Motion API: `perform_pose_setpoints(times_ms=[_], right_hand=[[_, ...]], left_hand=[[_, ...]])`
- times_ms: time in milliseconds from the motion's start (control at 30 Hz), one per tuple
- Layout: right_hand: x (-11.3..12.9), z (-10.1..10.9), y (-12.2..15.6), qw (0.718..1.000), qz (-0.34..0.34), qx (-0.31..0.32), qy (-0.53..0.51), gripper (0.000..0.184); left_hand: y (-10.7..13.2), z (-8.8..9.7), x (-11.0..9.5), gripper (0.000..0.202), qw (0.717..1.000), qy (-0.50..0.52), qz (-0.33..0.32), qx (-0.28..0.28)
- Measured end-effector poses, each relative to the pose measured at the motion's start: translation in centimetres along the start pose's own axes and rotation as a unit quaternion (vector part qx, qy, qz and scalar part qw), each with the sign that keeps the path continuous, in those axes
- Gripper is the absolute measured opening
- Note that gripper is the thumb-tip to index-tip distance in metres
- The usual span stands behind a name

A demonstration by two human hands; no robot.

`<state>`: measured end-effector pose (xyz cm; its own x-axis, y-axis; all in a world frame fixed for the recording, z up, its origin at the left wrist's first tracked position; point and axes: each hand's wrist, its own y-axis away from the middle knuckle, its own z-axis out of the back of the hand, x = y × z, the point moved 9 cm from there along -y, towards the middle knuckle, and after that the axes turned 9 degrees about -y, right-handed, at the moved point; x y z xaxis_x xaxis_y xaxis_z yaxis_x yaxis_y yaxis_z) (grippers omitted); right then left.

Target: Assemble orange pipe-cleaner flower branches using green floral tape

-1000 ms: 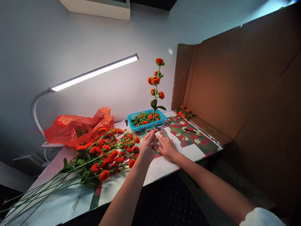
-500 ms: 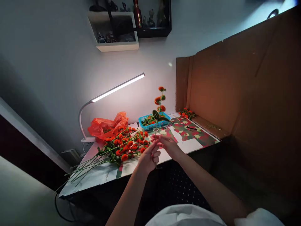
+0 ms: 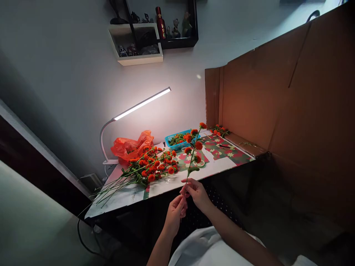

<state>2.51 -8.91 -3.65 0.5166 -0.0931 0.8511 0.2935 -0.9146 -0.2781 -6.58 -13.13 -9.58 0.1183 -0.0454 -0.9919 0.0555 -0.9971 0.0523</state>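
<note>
Both of my hands hold one stem of orange flowers [image 3: 192, 159], raised in front of the table's front edge. Its several round orange heads point up and to the right, with green leaves below them. My left hand [image 3: 175, 214] is closed around the lower stem. Just above it, my right hand [image 3: 196, 192] pinches the stem between thumb and fingers. On the table to the left lies a pile of similar orange flower stems [image 3: 155, 166], their long bare ends pointing toward the lower left.
A blue basket [image 3: 177, 147] with flower pieces stands at the back. Left of it are a crumpled orange plastic bag [image 3: 130, 146] and a lit desk lamp [image 3: 142, 103]. A tall cardboard panel [image 3: 249, 96] walls the right side. More orange flowers [image 3: 219, 130] lie by its corner.
My hands have come down and closer to me with the flower stem. It now leans right, and its heads sit lower in view. The camera view has shifted slightly.
</note>
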Motion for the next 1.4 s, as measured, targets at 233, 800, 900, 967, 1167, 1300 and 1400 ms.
perform_pose_setpoints(times_ms=[233, 800, 900, 967, 1167, 1300, 1400], right_hand=[[1.0, 0.3, 0.7, 0.992, 0.054, -0.03, 0.11, 0.023], [3.6, -0.4, 1.7, 0.985, 0.091, 0.0, 0.146, 0.018], [4.8, 0.2, 1.3, 0.994, 0.092, -0.02, 0.051, 0.043], [5.5, 0.3, 0.8, 0.996, 0.089, -0.029, -0.01, 0.049], [5.4, 0.5, -0.3, 0.996, 0.043, -0.076, -0.02, 0.022], [4.3, 0.3, -0.7, 0.996, 0.003, -0.041, -0.085, 0.02], [4.0, 0.0, -0.7, 0.993, -0.016, -0.016, -0.115, 0.019]], left_hand=[[0.9, 2.4, -7.1, 0.04, 0.971, -0.089, -0.16, -0.153], [-0.7, -0.2, -10.4, 0.014, 0.973, -0.023, -0.186, -0.137], [-0.3, 0.5, -10.4, 0.011, 0.964, -0.041, -0.199, -0.17], [-0.1, 0.4, -10.1, 0.013, 0.962, -0.05, -0.202, -0.179], [0.7, -0.1, -8.7, 0.024, 0.957, -0.045, -0.198, -0.206], [1.0, -0.6, -8.8, 0.022, 0.957, -0.048, -0.214, -0.192], [0.6, -0.8, -8.5, 0.023, 0.967, 0.001, -0.191, -0.169]])
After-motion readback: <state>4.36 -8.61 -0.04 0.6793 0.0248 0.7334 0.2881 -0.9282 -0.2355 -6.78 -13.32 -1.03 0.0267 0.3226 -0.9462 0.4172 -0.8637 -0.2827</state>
